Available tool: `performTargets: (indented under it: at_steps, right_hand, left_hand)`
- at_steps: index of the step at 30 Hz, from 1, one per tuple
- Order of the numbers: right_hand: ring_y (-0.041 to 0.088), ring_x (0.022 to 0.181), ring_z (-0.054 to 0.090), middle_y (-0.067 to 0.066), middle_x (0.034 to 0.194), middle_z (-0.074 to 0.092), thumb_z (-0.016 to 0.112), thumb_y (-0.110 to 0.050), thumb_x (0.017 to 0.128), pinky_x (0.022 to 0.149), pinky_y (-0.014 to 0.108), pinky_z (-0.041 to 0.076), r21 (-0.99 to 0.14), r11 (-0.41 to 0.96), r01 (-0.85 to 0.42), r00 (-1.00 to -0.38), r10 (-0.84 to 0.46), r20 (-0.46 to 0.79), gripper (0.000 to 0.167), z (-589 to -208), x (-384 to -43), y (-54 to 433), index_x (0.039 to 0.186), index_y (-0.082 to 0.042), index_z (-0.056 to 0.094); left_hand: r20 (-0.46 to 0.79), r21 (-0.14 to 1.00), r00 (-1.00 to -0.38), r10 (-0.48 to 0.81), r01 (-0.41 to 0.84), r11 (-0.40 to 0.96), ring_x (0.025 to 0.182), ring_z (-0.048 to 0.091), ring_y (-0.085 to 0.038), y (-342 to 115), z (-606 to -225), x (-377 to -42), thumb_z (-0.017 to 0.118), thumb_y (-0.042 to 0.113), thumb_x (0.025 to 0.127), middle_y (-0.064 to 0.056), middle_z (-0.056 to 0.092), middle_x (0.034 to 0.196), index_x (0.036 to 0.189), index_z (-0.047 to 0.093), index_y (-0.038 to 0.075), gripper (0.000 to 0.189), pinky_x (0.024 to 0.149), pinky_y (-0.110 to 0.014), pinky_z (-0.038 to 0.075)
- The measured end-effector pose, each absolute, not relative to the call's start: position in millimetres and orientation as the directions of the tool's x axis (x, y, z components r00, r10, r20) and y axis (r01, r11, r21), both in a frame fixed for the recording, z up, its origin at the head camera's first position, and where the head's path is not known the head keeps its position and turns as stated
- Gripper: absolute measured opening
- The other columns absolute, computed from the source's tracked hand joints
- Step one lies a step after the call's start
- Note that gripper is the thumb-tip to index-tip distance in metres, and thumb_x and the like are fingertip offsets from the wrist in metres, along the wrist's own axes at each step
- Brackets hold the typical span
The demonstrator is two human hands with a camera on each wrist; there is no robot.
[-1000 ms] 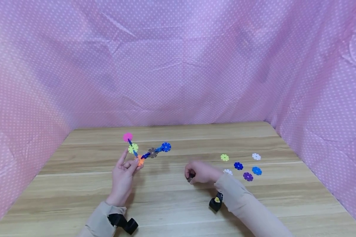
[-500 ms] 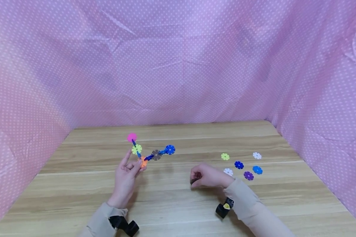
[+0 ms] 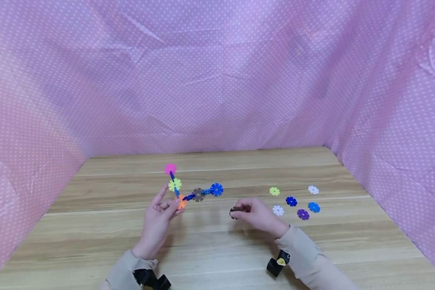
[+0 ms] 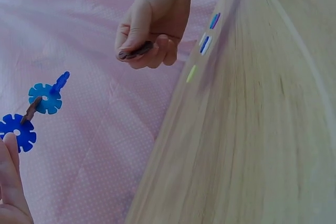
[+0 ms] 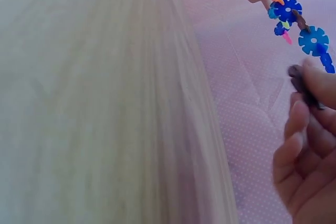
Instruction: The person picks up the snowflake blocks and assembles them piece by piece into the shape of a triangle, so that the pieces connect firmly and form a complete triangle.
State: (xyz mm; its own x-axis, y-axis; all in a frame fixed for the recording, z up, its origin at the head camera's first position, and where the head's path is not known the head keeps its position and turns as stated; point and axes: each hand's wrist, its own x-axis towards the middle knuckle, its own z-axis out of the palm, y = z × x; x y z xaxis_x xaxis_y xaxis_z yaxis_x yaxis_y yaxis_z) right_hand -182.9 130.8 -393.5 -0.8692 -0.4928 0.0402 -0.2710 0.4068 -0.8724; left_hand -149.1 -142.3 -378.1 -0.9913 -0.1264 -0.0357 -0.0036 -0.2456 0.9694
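Observation:
My left hand pinches the orange snowflake disc at the bend of a V-shaped chain of interlocked plastic discs. One arm of the chain rises through a yellow-green disc to a pink disc. The other runs right through a brown disc to a blue disc at its end. My right hand pinches a loose dark brown disc between thumb and fingers, a short way right of the chain's blue end. In the left wrist view this brown disc appears edge-on.
Loose discs lie flat on the wooden table to the right: yellow-green, dark blue, purple, light blue, and white ones. A pink dotted cloth surrounds the table's back and sides.
My left hand has carried the chain rightward and slightly nearer. The right hand has shifted a little right and turned, so the brown disc now shows more beyond its fingertips.

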Motion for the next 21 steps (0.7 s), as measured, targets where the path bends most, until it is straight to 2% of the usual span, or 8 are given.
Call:
performTargets:
  at_steps: [6, 10, 15, 21]
  right_hand:
    - [0.016, 0.073, 0.062, 0.017, 0.088, 0.068, 0.064, -0.010, 0.089, 0.067, 0.032, 0.056, -0.911, 0.338, -0.238, -0.931, -0.346, 0.115, 0.013, -389, -182, 133, 0.090, 0.003, 0.066]
    - [0.015, 0.082, 0.064, 0.016, 0.095, 0.069, 0.062, -0.006, 0.090, 0.073, 0.029, 0.055, -0.891, 0.359, -0.279, -0.947, -0.256, 0.193, 0.010, -384, -179, 135, 0.093, 0.000, 0.069]
    - [0.016, 0.088, 0.063, 0.009, 0.098, 0.069, 0.065, -0.002, 0.086, 0.075, 0.022, 0.054, -0.808, 0.412, -0.421, -0.907, -0.210, 0.366, 0.009, -382, -175, 135, 0.091, -0.004, 0.072]
    - [0.010, 0.083, 0.064, 0.004, 0.093, 0.071, 0.068, -0.001, 0.084, 0.071, 0.027, 0.056, -0.725, 0.420, -0.546, -0.837, -0.235, 0.494, 0.009, -381, -172, 135, 0.091, -0.007, 0.072]
  left_hand:
    - [-0.044, 0.969, -0.996, -0.079, -0.023, -0.246, 0.069, 0.062, 0.000, -137, -376, -146, 0.052, -0.008, 0.090, 0.010, 0.066, 0.074, 0.150, 0.022, 0.006, 0.068, 0.072, -0.018, 0.055]
    - [-0.052, 0.971, -0.998, -0.041, -0.041, -0.236, 0.070, 0.062, -0.001, -134, -373, -143, 0.053, -0.007, 0.091, 0.009, 0.066, 0.074, 0.150, 0.022, 0.006, 0.068, 0.073, -0.018, 0.056]
    - [-0.074, 0.970, -0.997, -0.022, -0.067, -0.233, 0.068, 0.062, -0.002, -130, -373, -141, 0.054, -0.006, 0.091, 0.008, 0.065, 0.072, 0.149, 0.026, 0.009, 0.066, 0.074, -0.021, 0.056]
    - [-0.073, 0.969, -0.997, -0.011, -0.069, -0.236, 0.067, 0.062, -0.002, -127, -373, -139, 0.054, -0.006, 0.091, 0.008, 0.065, 0.071, 0.148, 0.027, 0.007, 0.064, 0.073, -0.021, 0.056]
